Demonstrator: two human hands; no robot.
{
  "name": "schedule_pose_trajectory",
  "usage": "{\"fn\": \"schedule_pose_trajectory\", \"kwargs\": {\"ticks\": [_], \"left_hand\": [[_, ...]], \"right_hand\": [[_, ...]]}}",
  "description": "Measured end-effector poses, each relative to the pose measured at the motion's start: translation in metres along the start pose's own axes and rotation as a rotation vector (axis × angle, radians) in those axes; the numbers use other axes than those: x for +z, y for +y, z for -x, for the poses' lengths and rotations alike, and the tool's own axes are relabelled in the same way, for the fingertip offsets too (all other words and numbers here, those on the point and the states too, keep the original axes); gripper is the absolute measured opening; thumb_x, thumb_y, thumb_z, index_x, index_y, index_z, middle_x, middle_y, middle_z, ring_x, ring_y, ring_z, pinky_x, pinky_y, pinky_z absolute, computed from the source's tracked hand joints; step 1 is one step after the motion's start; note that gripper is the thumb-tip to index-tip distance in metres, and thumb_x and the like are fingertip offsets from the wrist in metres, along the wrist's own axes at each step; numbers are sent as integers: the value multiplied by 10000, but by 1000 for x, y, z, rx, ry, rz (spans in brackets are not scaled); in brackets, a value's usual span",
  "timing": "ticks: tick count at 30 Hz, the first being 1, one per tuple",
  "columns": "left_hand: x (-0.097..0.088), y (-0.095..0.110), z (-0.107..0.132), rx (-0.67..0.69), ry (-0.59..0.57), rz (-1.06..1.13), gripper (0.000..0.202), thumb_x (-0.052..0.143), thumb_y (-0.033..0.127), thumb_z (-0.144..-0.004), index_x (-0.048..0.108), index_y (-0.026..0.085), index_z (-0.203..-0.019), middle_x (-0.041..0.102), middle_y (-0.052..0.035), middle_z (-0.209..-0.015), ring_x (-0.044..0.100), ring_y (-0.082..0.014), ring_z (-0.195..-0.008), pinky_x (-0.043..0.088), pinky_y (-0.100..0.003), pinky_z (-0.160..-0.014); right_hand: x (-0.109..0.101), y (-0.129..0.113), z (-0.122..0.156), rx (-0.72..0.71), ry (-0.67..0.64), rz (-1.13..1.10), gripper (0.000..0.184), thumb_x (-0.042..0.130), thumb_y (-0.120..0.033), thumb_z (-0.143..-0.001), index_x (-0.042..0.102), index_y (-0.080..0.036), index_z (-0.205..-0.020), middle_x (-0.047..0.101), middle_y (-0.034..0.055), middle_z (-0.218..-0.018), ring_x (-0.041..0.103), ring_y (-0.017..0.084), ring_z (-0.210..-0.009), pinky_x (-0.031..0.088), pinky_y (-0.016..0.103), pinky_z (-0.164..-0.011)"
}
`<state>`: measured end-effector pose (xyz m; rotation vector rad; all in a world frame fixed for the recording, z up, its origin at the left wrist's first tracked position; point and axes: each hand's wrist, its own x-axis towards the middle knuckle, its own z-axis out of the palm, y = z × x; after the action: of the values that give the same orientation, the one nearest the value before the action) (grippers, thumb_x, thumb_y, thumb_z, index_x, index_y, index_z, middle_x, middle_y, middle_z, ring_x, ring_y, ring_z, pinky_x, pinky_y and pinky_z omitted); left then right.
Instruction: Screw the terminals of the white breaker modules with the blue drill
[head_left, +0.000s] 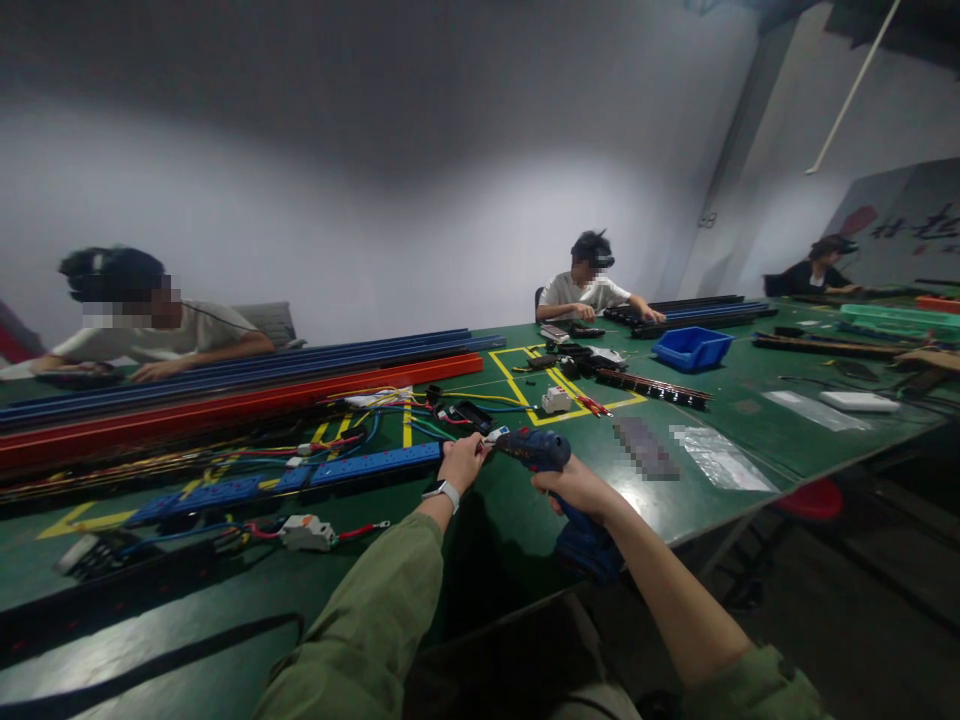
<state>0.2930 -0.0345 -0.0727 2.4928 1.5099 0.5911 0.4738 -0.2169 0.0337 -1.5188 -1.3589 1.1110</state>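
Note:
My right hand (579,487) is wrapped round the grip of a blue cordless drill (541,450), whose battery base (589,548) hangs below the table edge. The drill's nose points left at the end of a long blue power strip (330,470) lying on the green table (675,490). My left hand (463,461), with a watch on the wrist, is closed at that end of the strip, right by the drill tip; what its fingers pinch is too small to make out.
Long red (247,405) and blue (247,368) channels lie across the table behind a tangle of coloured wires (360,420). A circuit breaker (306,532) lies at the left, a blue bin (691,349) and plastic bags (720,458) at the right. Three other people sit round the table.

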Motion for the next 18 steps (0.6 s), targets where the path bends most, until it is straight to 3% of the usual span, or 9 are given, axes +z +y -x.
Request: {"fn": "schedule_pose_trajectory", "kwargs": {"ticks": [18], "left_hand": [[5,-4,-1,6,26,-15,239,412,310,-1012,595,281,-1163,728,-48,-996,633,-204,-1052,289,-336,-892]], "right_hand": [[4,-2,-1,-18,-27,26,162,610,-184,-737,590,-166,-897,504,-69,-505,486,94,-408,335,186,-408]]}}
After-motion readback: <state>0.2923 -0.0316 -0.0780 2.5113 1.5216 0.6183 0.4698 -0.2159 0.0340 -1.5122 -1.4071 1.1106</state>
